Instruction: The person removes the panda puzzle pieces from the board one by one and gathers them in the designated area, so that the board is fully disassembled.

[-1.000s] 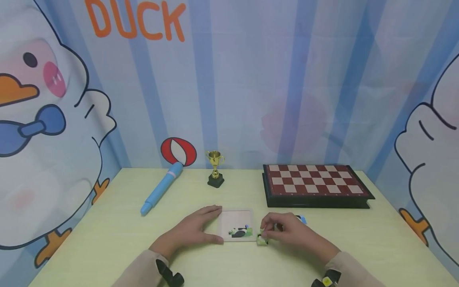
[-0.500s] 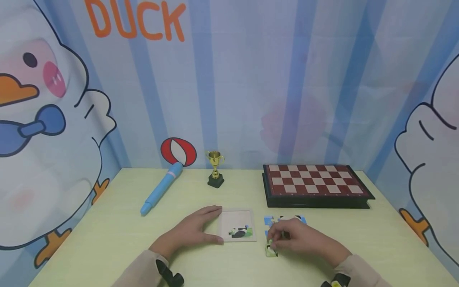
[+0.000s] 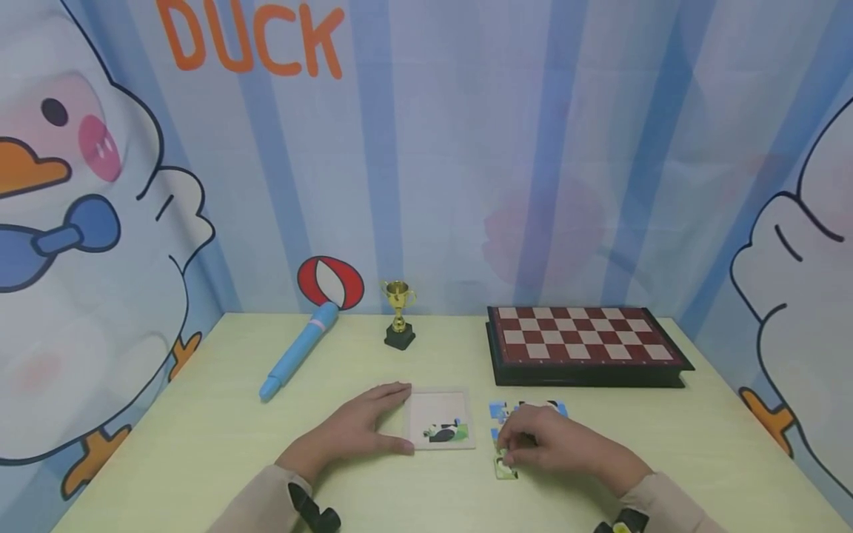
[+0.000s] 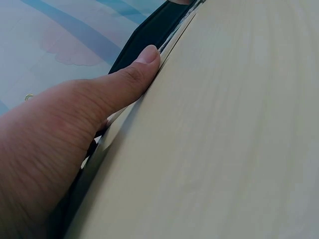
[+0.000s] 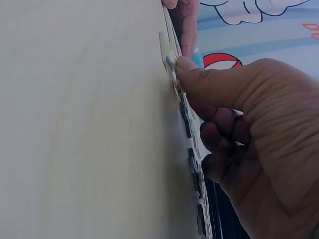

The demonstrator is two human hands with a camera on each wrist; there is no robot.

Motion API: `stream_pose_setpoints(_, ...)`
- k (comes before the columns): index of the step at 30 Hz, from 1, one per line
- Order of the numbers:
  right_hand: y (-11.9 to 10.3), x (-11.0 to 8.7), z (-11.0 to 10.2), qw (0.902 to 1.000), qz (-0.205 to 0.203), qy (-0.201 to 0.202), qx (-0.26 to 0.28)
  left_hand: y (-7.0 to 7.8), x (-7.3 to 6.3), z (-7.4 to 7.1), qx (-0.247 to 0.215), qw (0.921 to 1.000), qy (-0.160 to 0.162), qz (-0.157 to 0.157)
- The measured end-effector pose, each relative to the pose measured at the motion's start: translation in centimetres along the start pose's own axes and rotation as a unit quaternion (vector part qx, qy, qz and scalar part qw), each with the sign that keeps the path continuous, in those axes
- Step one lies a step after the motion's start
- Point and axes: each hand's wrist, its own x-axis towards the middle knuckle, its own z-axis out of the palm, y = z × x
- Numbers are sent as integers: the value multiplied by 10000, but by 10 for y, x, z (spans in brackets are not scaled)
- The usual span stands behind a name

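A square, pale puzzle tray [image 3: 436, 406] lies flat on the table, with one panda-printed piece [image 3: 445, 431] in its lower right part. My left hand [image 3: 353, 426] rests at the tray's left side, straight fingers by the far corner and thumb by the near corner. In the left wrist view the thumb [image 4: 127, 82] lies along the tray's edge. To the right of the tray, my right hand [image 3: 553, 440] pinches a green puzzle piece [image 3: 505, 468] between thumb and fingertips. The right wrist view shows that piece [image 5: 165, 47] tilted up at the thumb tip.
Several loose blue, black and white puzzle pieces [image 3: 500, 409] lie behind and partly under the right hand. A chessboard box [image 3: 586, 348] stands at the back right. Further left are a small gold trophy [image 3: 398, 314] and a blue stick-shaped thing [image 3: 300, 352]. A printed curtain [image 3: 446, 148] hangs behind.
My right hand has moved right and slightly nearer with the green piece, away from the tray's edge, uncovering loose pieces behind it. Over the last half second it barely moves. The left hand stays still.
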Motion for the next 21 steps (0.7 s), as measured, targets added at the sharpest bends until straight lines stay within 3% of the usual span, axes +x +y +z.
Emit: stream_pose_setpoints(21, 0, 2, 2, 10000, -14, 14, -6, 3, -1, -1, 1, 10000, -23, -65)
